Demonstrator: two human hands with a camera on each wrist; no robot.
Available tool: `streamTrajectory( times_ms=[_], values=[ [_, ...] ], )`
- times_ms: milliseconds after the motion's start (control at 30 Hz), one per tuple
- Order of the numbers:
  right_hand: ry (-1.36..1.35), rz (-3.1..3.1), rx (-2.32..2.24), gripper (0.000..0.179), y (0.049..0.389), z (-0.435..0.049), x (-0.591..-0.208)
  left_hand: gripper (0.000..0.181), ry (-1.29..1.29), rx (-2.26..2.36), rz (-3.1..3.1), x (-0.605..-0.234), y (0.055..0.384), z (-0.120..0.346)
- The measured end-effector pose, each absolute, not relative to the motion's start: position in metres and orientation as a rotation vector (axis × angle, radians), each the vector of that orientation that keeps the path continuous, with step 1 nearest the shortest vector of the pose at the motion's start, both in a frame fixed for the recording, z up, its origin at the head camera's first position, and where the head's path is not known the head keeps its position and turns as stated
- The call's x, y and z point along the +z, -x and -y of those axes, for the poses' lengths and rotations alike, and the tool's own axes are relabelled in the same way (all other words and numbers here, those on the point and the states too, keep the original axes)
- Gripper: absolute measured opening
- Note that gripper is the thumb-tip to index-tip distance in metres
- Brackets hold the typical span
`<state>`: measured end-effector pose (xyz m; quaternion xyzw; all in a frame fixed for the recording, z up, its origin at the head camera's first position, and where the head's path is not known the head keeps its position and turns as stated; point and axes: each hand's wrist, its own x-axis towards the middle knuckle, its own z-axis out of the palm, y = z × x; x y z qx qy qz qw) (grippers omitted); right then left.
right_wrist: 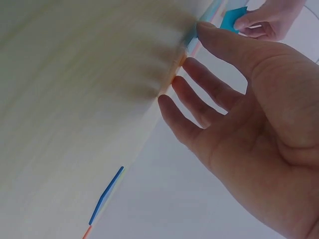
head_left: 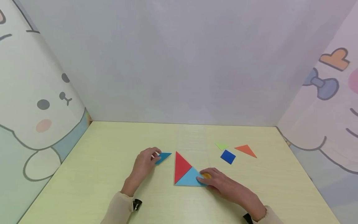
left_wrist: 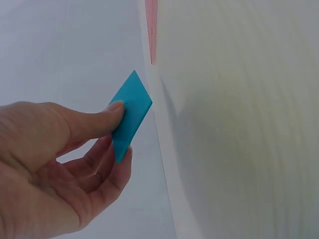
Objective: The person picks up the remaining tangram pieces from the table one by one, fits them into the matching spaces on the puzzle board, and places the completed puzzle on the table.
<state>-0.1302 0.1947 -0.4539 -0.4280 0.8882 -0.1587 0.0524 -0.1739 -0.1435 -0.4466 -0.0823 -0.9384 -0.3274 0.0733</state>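
My left hand (head_left: 146, 160) pinches a teal-blue parallelogram tangram piece (left_wrist: 132, 109) between thumb and fingers. In the left wrist view the piece is tilted and held off the table. To its right, a red triangle (head_left: 181, 166) and a light blue triangle (head_left: 188, 179) lie edge to edge. My right hand (head_left: 221, 183) rests its loosely extended fingers at the light blue triangle's right end. Under those fingers a yellow-orange piece (head_left: 207, 175) is partly hidden, so its shape cannot be made out. The right wrist view shows the fingertips (right_wrist: 164, 102) along these pieces.
Beyond my right hand lie a dark blue square (head_left: 228, 156), a small lime-green triangle (head_left: 222, 146) and an orange triangle (head_left: 246, 150). The pale wooden table (head_left: 123, 137) meets a plain back wall (head_left: 179, 62), with cartoon-printed panels (head_left: 33, 77) at both sides.
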Motion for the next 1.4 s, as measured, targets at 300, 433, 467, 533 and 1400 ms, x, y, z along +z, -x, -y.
streamTrajectory(
  times_ms=[300,433,467,533,1400],
  values=[
    [1.342,-2.715,-0.451,0.049,0.131,-0.195,-0.455,0.014,0.294,-1.002,2.807,-0.443,0.178,0.135],
    [1.308,-2.699,-0.453,0.049,0.131,-0.195,-0.456,0.014,0.299,-1.023,2.813,-0.442,0.179,0.13],
    [1.303,-2.695,-0.454,0.05,0.131,-0.195,-0.456,0.014,0.3,-1.027,2.813,-0.442,0.18,0.129],
    [1.3,-2.694,-0.454,0.05,0.131,-0.194,-0.456,0.014,0.319,-1.028,2.806,-0.443,0.181,0.126],
    [1.259,-2.709,-0.43,0.051,0.128,-0.191,-0.453,0.013,0.457,-1.105,2.796,-0.448,0.199,0.096]
  ],
)
